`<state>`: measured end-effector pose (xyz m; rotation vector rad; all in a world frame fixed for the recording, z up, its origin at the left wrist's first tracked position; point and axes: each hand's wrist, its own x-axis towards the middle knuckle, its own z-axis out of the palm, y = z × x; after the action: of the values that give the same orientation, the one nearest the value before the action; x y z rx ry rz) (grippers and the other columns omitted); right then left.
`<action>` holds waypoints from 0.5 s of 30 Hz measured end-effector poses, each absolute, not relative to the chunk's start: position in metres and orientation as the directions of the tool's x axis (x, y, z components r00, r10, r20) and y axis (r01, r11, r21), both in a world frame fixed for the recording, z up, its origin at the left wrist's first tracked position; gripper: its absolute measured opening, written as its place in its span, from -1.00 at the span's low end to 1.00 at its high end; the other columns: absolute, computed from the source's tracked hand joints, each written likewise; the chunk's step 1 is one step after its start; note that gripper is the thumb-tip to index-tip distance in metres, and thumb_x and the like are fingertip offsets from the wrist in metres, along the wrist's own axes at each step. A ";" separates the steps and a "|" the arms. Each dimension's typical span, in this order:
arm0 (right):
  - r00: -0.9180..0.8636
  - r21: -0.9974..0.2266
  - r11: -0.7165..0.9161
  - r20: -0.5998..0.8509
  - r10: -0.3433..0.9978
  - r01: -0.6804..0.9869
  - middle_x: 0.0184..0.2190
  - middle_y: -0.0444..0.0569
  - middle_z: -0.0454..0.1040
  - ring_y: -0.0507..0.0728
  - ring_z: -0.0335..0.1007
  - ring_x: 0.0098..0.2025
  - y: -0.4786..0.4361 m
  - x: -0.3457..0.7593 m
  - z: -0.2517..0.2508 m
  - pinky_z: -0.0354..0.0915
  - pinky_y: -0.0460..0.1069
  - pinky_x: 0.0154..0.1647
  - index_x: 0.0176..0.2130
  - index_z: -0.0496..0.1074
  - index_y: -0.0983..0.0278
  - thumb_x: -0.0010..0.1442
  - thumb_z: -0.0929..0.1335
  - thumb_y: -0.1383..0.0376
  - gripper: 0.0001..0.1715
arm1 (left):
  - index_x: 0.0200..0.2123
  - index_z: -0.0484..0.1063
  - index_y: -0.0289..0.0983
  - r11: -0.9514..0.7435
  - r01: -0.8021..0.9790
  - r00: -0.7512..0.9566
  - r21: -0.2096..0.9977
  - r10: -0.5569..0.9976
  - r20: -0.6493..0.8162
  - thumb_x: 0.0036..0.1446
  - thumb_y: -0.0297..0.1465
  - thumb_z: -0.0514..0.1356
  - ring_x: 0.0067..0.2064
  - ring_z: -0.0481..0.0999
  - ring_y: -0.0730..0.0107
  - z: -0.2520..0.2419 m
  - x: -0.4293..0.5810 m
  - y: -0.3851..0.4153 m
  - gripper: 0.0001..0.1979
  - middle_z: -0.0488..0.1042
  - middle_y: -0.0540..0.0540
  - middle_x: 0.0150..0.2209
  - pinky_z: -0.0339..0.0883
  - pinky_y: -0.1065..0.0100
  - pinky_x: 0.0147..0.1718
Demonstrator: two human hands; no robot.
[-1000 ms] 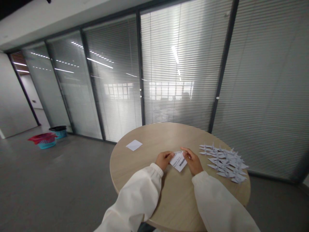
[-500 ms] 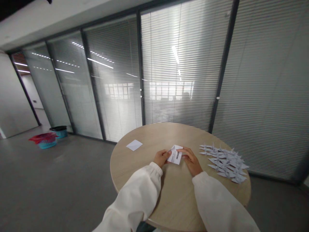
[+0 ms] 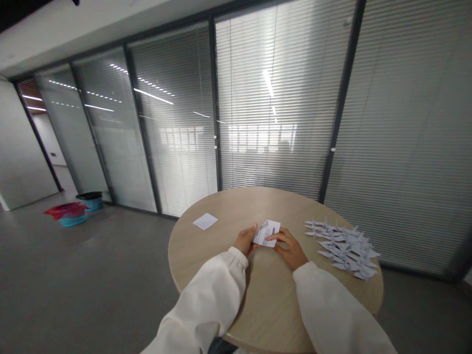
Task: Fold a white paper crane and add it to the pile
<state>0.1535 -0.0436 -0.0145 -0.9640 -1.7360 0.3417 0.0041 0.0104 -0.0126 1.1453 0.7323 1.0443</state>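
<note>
A printed paper (image 3: 269, 228), apparently only partly folded, is held over the table (image 3: 271, 300) in the narrow grip of left hand (image 3: 245, 240) and right hand (image 3: 291, 249), while many folded pieces (image 3: 345, 249) are already heaped at right and one flat sheet (image 3: 205, 221) is left at far left.

Printed white paper (image 3: 269, 229) between hands (image 3: 292, 251)
</note>
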 end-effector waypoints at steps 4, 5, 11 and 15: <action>-0.118 -0.655 0.617 0.639 0.760 0.436 -0.25 -0.06 0.29 0.10 0.22 -0.16 -0.045 0.153 -0.013 0.22 -0.03 -0.19 -0.34 0.43 0.18 -0.04 0.33 0.30 -0.83 | -0.48 0.36 -0.38 0.043 -0.345 0.313 0.938 0.947 0.072 -0.36 -0.20 0.28 -0.56 0.38 0.44 -0.015 0.003 0.012 -0.61 0.42 -0.04 -0.59 0.29 0.40 -0.56; -0.119 -0.657 0.616 0.636 0.762 0.435 -0.24 -0.05 0.29 0.10 0.22 -0.16 -0.046 0.153 -0.013 0.23 -0.03 -0.19 -0.34 0.43 0.18 -0.05 0.33 0.28 -0.82 | -0.47 0.35 -0.37 0.038 -0.342 0.295 0.939 0.953 0.069 -0.38 -0.23 0.30 -0.57 0.38 0.45 -0.016 0.002 0.013 -0.61 0.42 -0.03 -0.59 0.30 0.40 -0.57; -0.093 -0.691 0.595 0.618 0.781 0.411 -0.25 -0.04 0.32 0.10 0.24 -0.16 -0.045 0.151 -0.015 0.23 -0.03 -0.20 -0.35 0.44 0.21 -0.06 0.35 0.20 -0.79 | -0.46 0.33 -0.36 0.009 -0.276 0.237 0.961 0.970 0.059 -0.35 -0.25 0.29 -0.59 0.38 0.46 -0.016 -0.001 0.016 -0.63 0.41 -0.03 -0.61 0.32 0.39 -0.58; -0.021 -0.745 0.563 0.596 0.802 0.358 -0.33 -0.05 0.37 0.09 0.29 -0.23 -0.041 0.153 -0.017 0.25 -0.06 -0.25 -0.44 0.43 0.25 -0.04 0.32 0.15 -0.77 | -0.48 0.30 -0.34 0.012 -0.261 0.295 0.965 0.953 0.068 -0.32 -0.27 0.28 -0.51 0.43 0.41 -0.014 0.000 0.013 -0.67 0.43 -0.05 -0.55 0.36 0.33 -0.49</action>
<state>0.1526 -0.0408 -0.0169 -0.9972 -1.6192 0.4707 0.0003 0.0126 -0.0142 1.1647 0.7825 1.1158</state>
